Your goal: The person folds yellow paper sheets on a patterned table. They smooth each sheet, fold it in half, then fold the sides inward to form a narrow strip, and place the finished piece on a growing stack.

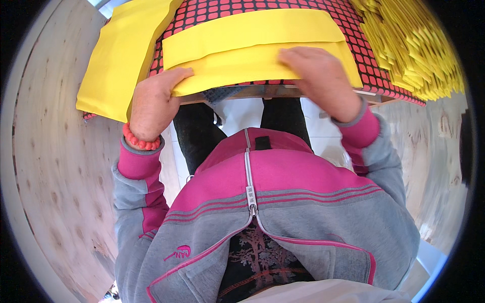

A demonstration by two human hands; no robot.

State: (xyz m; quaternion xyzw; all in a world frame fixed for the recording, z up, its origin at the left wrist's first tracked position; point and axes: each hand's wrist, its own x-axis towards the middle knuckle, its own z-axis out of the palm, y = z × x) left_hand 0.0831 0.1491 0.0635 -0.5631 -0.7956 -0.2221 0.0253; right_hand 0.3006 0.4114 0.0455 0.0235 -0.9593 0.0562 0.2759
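The left hand is gripping the sheet's near left corner at the table's near edge. The right hand is pressing flat on its fold, fingers spread. Farther off, a yellow stack is overhanging the left edge and a pile is filling the far right corner.

2 hands, 1 folded yellow sheet under them, 1 yellow sheet stack, 1 heap of yellow strips, 1 bead bracelet

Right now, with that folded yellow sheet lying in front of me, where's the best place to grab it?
Probably the folded yellow sheet lifts best by its near edge, which overhangs the table edge. The left hand already pinches the near-left corner; the right hand lies flat on top.
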